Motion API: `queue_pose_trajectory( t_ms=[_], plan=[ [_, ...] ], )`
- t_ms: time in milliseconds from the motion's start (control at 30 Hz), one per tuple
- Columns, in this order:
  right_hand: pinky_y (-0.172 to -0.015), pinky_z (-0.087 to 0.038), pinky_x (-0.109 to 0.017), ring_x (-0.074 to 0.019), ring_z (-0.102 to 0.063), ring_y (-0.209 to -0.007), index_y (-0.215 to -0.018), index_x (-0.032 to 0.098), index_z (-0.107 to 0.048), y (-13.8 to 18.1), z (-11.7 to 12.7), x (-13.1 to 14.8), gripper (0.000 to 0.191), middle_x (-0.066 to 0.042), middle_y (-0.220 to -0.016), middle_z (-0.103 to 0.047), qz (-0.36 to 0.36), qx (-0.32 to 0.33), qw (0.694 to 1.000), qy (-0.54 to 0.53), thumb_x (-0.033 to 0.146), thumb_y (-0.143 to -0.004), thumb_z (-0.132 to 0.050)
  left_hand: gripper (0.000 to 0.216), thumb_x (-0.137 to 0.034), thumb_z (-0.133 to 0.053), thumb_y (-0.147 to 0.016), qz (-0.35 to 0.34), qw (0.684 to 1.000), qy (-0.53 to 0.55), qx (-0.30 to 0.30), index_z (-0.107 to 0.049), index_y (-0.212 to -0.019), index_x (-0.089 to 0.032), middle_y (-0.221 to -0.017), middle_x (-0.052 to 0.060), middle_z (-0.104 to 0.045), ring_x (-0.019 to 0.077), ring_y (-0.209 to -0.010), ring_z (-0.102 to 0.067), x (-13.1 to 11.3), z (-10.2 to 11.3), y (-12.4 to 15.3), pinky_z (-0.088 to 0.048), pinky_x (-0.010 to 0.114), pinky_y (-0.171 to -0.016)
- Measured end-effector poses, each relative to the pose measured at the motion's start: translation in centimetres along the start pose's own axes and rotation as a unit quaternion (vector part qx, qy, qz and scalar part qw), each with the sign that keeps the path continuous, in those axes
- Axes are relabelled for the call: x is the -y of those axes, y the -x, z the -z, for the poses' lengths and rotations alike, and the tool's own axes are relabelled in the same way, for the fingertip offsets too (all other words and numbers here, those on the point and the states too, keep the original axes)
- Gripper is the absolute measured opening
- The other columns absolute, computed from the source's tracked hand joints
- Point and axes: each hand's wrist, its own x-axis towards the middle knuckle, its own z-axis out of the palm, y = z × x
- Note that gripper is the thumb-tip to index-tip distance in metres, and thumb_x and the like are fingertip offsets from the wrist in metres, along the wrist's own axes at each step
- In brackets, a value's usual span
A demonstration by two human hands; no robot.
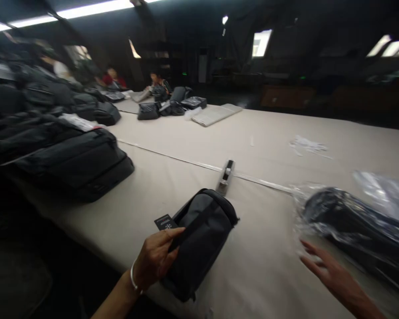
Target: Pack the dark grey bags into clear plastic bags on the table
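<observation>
Lying on the tabletop (173,177) near its front edge, a small black bag (202,239) is gripped by the left hand (158,259). The right hand (332,272) is held open beside a plastic-wrapped bag (352,226).

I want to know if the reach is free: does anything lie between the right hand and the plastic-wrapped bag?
Nothing visible does. The right hand is open, its fingertips right beside the plastic-wrapped bag, only bare table between.

A tape dispenser (226,176) stands just beyond the left hand, stacked dark bags (69,164) lie far to its left, and folded sheets (216,114) rest well beyond.
</observation>
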Motion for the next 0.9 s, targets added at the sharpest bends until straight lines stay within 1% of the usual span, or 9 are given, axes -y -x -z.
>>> queue_pose_trajectory(
  t_ms=[33, 100, 233, 333, 433, 533, 667, 733, 900],
  plan=[
    [-0.078, -0.059, -0.046, -0.033, -0.067, -0.094, -0.117, 0.023, -0.062, 1.1, 0.6, 0.7, 0.075, -0.013, -0.113, -0.067, -0.032, 0.028, 0.997, -0.069, 0.078, -0.067, -0.061, 0.031, -0.017, -0.046, -0.092, -0.051, 0.998, 0.032, 0.022, -0.056, -0.121, -0.014, -0.122, 0.012, -0.064, 0.0208, -0.116, -0.059, -1.4, -1.1, -1.4, -0.052, 0.033, -0.097],
    [-0.096, -0.052, -0.047, -0.0332, -0.055, -0.119, -0.129, 0.023, -0.054, 2.3, 1.1, 2.9, 0.071, -0.014, -0.132, -0.056, -0.066, 0.07, 0.97, -0.224, 0.07, -0.077, -0.057, 0.034, -0.019, -0.05, -0.09, -0.109, 0.99, 0.057, 0.076, -0.055, -0.123, -0.017, -0.131, 0.01, -0.059, 0.0248, -0.128, -0.048, -3.6, -3.4, -4.2, -0.046, 0.042, -0.106],
    [-0.102, -0.046, -0.05, -0.0305, -0.054, -0.121, -0.126, 0.02, -0.056, 3.8, 1.6, 6.7, 0.061, -0.015, -0.129, -0.059, -0.118, 0.141, 0.912, -0.367, 0.063, -0.083, -0.057, 0.028, -0.018, -0.048, -0.088, -0.065, 0.984, 0.089, 0.14, -0.062, -0.113, -0.023, -0.128, 0.006, -0.061, 0.023, -0.119, -0.057, -5.7, -7.8, -8.6, -0.05, 0.042, -0.101],
    [-0.11, -0.036, -0.052, -0.0294, -0.055, -0.12, -0.125, 0.02, -0.058, 6.4, 2.7, 7.2, 0.059, -0.013, -0.125, -0.062, -0.123, 0.174, 0.917, -0.336, 0.063, -0.085, -0.055, 0.03, -0.017, -0.045, -0.089, -0.02, 0.976, 0.133, 0.172, -0.063, -0.112, -0.025, -0.122, 0.004, -0.065, 0.0194, -0.11, -0.062, -6.4, -9.2, -9.6, -0.053, 0.037, -0.097],
    [-0.114, -0.03, -0.05, -0.029, -0.048, -0.128, -0.126, 0.023, -0.059, 9.2, 3.9, 6.1, 0.055, -0.01, -0.132, -0.058, -0.086, 0.189, 0.938, -0.279, 0.061, -0.088, -0.051, 0.036, -0.02, -0.049, -0.089, 0.027, 0.968, 0.171, 0.183, -0.058, -0.122, -0.028, -0.137, 0.005, -0.054, 0.0217, -0.126, -0.051, -6.5, -8.8, -8.9, -0.045, 0.041, -0.107],
    [-0.113, -0.032, -0.049, -0.0291, -0.045, -0.13, -0.126, 0.026, -0.059, 10.6, 4.6, 5.0, 0.049, -0.007, -0.137, -0.054, -0.059, 0.197, 0.949, -0.239, 0.057, -0.09, -0.05, 0.057, -0.022, -0.06, -0.083, 0.114, 0.952, 0.193, 0.21, -0.044, -0.137, -0.03, -0.146, 0.007, -0.042, 0.0256, -0.134, -0.041, -6.4, -8.1, -7.4, -0.038, 0.047, -0.112],
    [-0.114, -0.029, -0.048, -0.0289, -0.043, -0.131, -0.123, 0.028, -0.061, 8.5, 4.5, 6.3, 0.044, -0.006, -0.139, -0.052, -0.016, 0.163, 0.975, -0.153, 0.054, -0.089, -0.053, 0.061, -0.019, -0.061, -0.079, 0.198, 0.933, 0.204, 0.219, -0.041, -0.136, -0.029, -0.145, 0.009, -0.042, 0.0268, -0.136, -0.038, -6.5, -7.7, -5.9, -0.033, 0.052, -0.114],
    [-0.11, -0.036, -0.042, -0.0253, -0.049, -0.125, -0.124, 0.028, -0.06, 6.4, 3.8, 8.4, 0.04, -0.005, -0.133, -0.057, 0.029, 0.154, 0.979, -0.133, 0.05, -0.09, -0.054, 0.061, -0.018, -0.061, -0.078, 0.211, 0.929, 0.202, 0.228, -0.042, -0.135, -0.029, -0.143, 0.009, -0.042, 0.0267, -0.135, -0.037, -6.6, -7.5, -5.7, -0.032, 0.053, -0.114],
    [-0.085, -0.05, -0.034, -0.0214, -0.063, -0.091, -0.099, 0.024, -0.069, 2.7, 0.8, 14.1, 0.019, -0.004, -0.098, -0.07, 0.155, 0.238, 0.957, -0.061, 0.036, -0.09, -0.058, 0.039, -0.028, -0.053, -0.087, 0.215, 0.917, 0.182, 0.281, -0.05, -0.127, -0.028, -0.129, 0.008, -0.052, 0.0238, -0.119, -0.05, -6.2, -6.7, -7.8, -0.048, 0.043, -0.099]
  ],
)
